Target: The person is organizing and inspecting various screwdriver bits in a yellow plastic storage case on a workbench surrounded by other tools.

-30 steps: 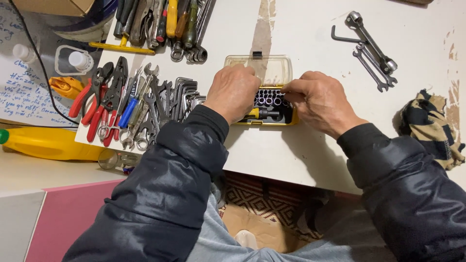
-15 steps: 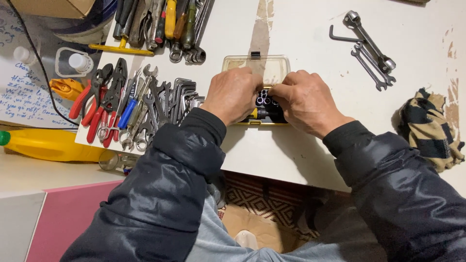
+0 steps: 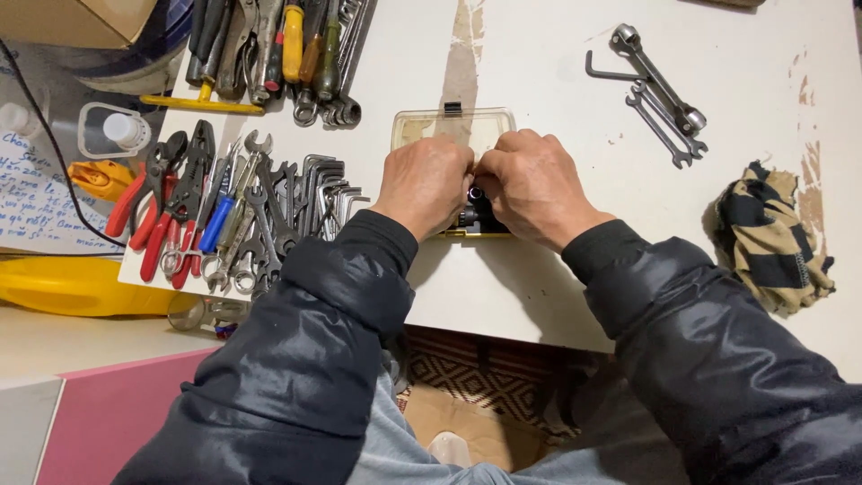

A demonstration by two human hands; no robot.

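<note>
Both hands meet over a small tool case [image 3: 453,126] in the middle of the white table [image 3: 539,278], its clear lid standing open on the far side. Left hand [image 3: 424,187] and right hand [image 3: 532,187] are pressed knuckle to knuckle, fingertips curled down onto a dark bit [image 3: 474,194] in the tray — whether either hand actually pinches it I cannot tell. Neither hand is nearer; it lies straight beneath both. Its long axis is hidden, though the case itself runs left to right. Left of the case lie spanners [image 3: 278,207] and red-handled pliers [image 3: 153,202]; right of it, wrenches [image 3: 660,90] and a striped rag [image 3: 772,238]
</note>
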